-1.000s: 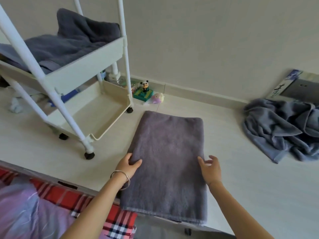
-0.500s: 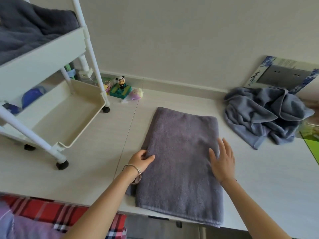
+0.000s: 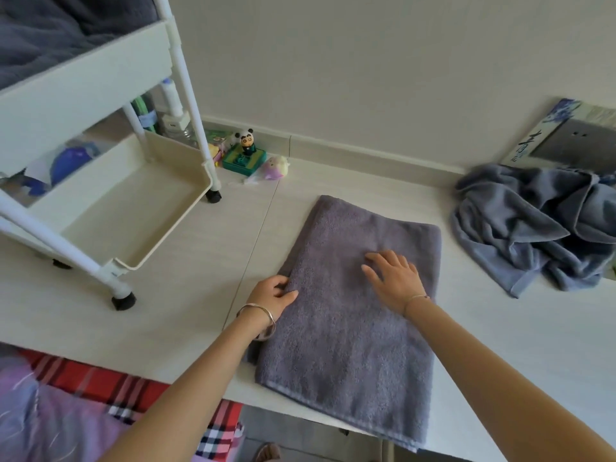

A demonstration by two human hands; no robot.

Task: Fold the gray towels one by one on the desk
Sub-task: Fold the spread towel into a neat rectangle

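Observation:
A gray towel (image 3: pixel 350 335), folded into a long strip, lies flat on the pale desk (image 3: pixel 160 311) with its near end hanging over the front edge. My left hand (image 3: pixel 271 293) pinches the towel's left edge, thumb on top and fingers curled under it. My right hand (image 3: pixel 395 278) lies flat on the towel's upper middle, fingers spread and straight. A crumpled blue-gray towel (image 3: pixel 533 228) sits in a heap at the right of the desk. More dark gray towels (image 3: pixel 53 31) fill the top tray of the cart.
A white wheeled cart (image 3: pixel 110 201) stands on the desk's left side, its lower tray bare. Small toys, among them a panda figure (image 3: pixel 246 145), sit by the wall. A framed panel (image 3: pixel 573 138) leans at the back right. Plaid fabric (image 3: pixel 100 388) lies below the desk's edge.
My right hand has slid from the towel's right edge inward and up onto its middle. My left hand stays pinching the left edge. The view has shifted slightly.

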